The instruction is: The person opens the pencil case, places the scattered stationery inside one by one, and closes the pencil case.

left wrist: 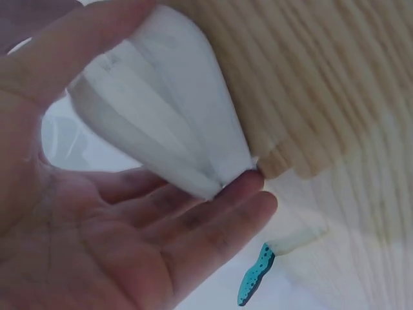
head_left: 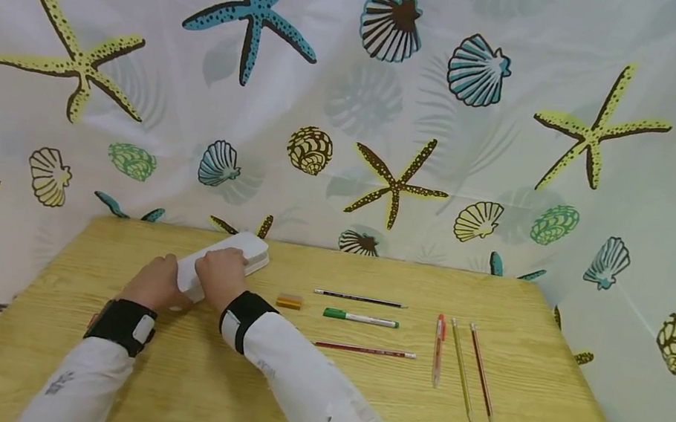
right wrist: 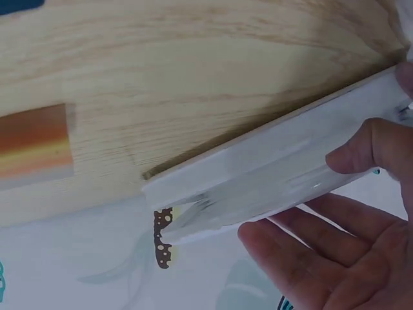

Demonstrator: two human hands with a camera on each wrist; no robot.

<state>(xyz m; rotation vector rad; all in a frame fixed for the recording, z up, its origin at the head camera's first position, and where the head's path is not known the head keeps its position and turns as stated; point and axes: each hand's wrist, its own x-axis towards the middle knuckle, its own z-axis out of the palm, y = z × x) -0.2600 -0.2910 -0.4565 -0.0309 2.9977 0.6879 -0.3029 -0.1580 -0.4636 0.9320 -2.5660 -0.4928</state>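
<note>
A long white pencil case (head_left: 250, 247) with rounded ends lies slantwise over the left part of the table, held in both hands. The left hand (head_left: 154, 282) grips its near end; in the left wrist view the thumb lies over the case (left wrist: 193, 84) and the fingers lie beneath. Farther along, the right hand (head_left: 221, 276) grips it around the middle. The right wrist view shows the thumb on one face of the case (right wrist: 271, 161) and fingers along its lower edge. A seam runs along the side. Whatever is inside cannot be seen.
Right of the hands lie an orange-and-yellow eraser-like block (head_left: 289, 301), a dark pencil (head_left: 359, 298), a green-capped marker (head_left: 361, 318) and a red pencil (head_left: 364, 349). Farther right are a red pen (head_left: 439, 349), a yellow pencil (head_left: 462, 371) and a dark red pencil (head_left: 482, 374). A patterned curtain (head_left: 310, 214) surrounds the table.
</note>
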